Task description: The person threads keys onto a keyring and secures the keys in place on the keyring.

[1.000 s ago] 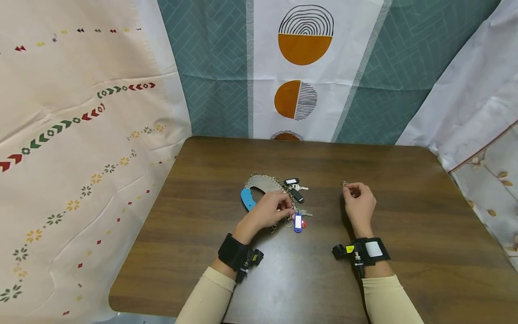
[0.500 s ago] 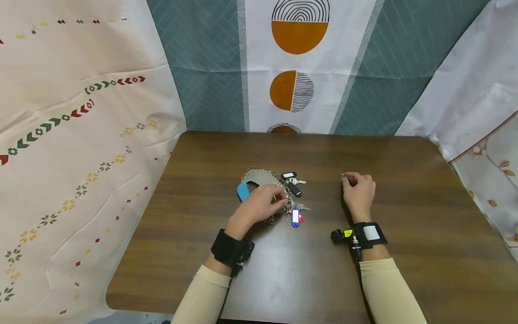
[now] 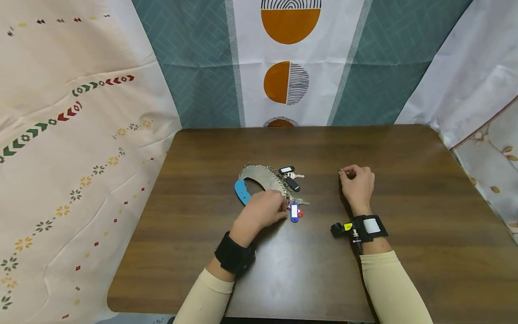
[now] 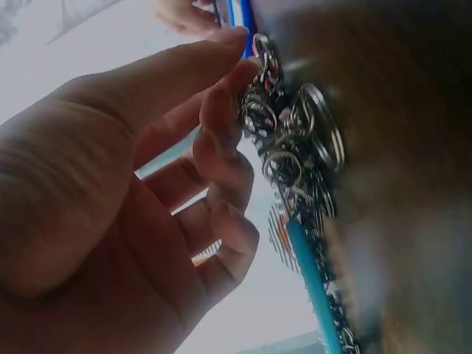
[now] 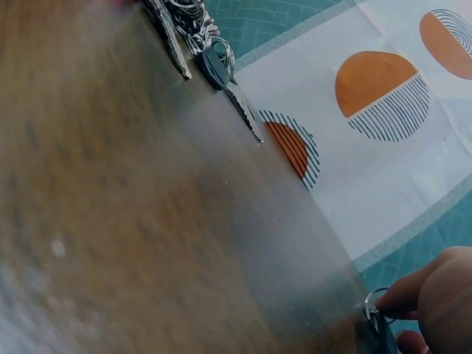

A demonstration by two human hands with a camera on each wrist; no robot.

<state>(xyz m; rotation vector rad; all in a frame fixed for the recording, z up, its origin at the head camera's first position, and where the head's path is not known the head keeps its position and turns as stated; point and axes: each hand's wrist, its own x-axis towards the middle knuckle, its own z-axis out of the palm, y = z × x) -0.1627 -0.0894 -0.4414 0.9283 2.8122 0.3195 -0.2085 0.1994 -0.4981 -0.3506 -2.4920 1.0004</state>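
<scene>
A grey crescent-shaped plate (image 3: 263,173) edged with chain and small rings lies on the table, with a light-blue end piece (image 3: 243,192). My left hand (image 3: 264,210) is at its near right side; thumb and forefinger pinch a split ring (image 4: 267,57) in the ring cluster, beside a blue key tag (image 3: 294,212). Further right, my right hand (image 3: 358,186) pinches a small split ring (image 5: 375,304) with a dark piece (image 5: 386,333) on it, low over the table. The fingers partly hide that dark piece.
Black key tags (image 3: 292,184) and silver keys (image 3: 298,176) spread from the plate's right side. A red tag (image 3: 300,213) lies partly under the blue one. The brown table (image 3: 194,252) ends at hanging cloths (image 3: 190,67) at the back and sides.
My left hand lifts slightly off the rings, then comes down toward the blue tag. The right hand keeps its pinch, nearly still. The whole head view shifts a little.
</scene>
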